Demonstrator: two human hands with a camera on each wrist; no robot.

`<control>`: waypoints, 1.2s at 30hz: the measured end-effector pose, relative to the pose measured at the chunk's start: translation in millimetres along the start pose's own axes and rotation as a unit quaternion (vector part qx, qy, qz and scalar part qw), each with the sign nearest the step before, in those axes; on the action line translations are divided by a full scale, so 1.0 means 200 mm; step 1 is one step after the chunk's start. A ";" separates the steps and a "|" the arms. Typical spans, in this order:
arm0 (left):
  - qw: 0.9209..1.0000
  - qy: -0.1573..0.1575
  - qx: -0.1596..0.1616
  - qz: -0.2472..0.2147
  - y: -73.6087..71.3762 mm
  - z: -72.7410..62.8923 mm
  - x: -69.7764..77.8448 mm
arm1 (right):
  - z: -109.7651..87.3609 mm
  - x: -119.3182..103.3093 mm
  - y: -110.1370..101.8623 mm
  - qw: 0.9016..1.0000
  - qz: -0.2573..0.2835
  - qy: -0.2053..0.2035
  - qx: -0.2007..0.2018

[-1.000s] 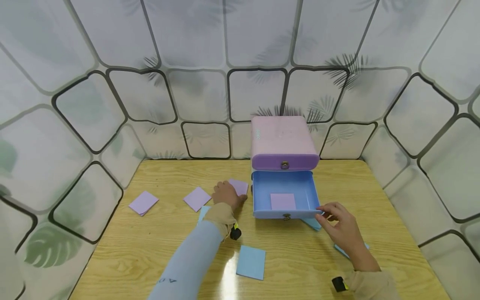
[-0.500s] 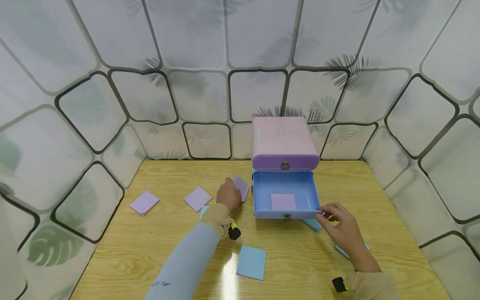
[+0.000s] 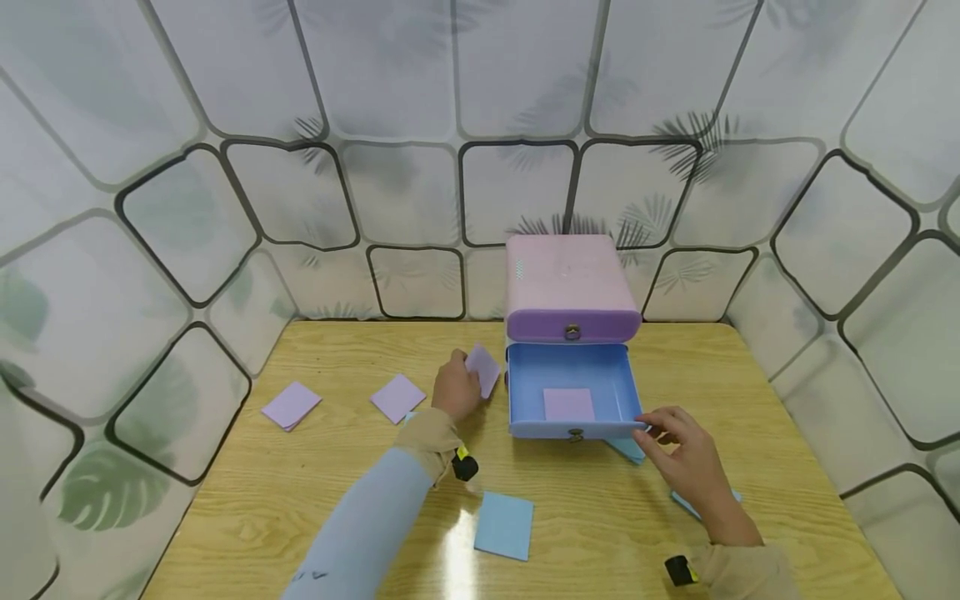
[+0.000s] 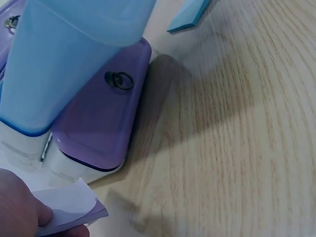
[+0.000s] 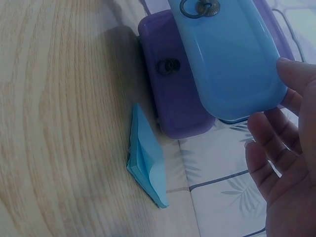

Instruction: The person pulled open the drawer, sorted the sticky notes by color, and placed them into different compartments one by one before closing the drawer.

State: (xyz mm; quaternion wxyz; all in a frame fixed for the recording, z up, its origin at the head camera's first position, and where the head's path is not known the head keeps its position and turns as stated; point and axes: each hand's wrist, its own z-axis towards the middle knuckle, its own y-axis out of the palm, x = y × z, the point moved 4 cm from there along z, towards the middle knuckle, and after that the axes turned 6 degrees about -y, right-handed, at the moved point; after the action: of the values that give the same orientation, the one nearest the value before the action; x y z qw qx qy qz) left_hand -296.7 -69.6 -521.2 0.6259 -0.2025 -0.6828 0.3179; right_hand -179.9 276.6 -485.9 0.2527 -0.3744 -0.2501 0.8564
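Note:
My left hand (image 3: 456,390) pinches a lavender sticky note pad (image 3: 484,370), tilted up off the table just left of the small drawer cabinet (image 3: 566,271). Thumb and fingers grip the pad's edge in the left wrist view, where its layered sheets (image 4: 69,207) show. A blue drawer (image 3: 566,362) is pulled out from below the purple top drawer (image 3: 540,325); another lavender pad (image 3: 568,405) lies inside. My right hand (image 3: 688,458) pinches the blue drawer's front right corner, thumb against its front (image 5: 232,54). A purple bottom drawer (image 5: 180,94) is closed beneath.
Two lavender pads, a left one (image 3: 291,405) and a nearer one (image 3: 397,397), lie on the wooden table (image 3: 315,492). A blue pad (image 3: 504,525) lies front centre. Another blue pad (image 5: 148,158) sits near the drawers. A patterned backdrop (image 3: 405,192) surrounds the table.
The left hand has gripped the lavender pad, which was flat on the table beside the cabinet, and tilted it up. The right hand stays at the drawer corner.

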 end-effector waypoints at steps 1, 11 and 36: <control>1.000 0.002 0.002 -0.005 -0.01 0.00 0.01 | 0.00 0.00 0.00 1.000 0.002 0.000 0.002; 0.995 0.054 0.049 -0.064 -0.13 -0.03 0.09 | 0.00 -0.01 0.00 0.999 0.024 -0.004 0.020; 0.964 0.115 0.092 -0.221 -0.41 -0.17 0.20 | 0.01 0.00 0.00 0.999 0.008 -0.033 0.025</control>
State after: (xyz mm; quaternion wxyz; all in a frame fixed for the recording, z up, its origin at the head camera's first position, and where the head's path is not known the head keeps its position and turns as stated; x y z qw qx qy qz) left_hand -258.3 -96.1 -435.6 0.7706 -0.0229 -0.6019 0.2081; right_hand -181.9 276.8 -484.3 0.2467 -0.3420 -0.2337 0.8761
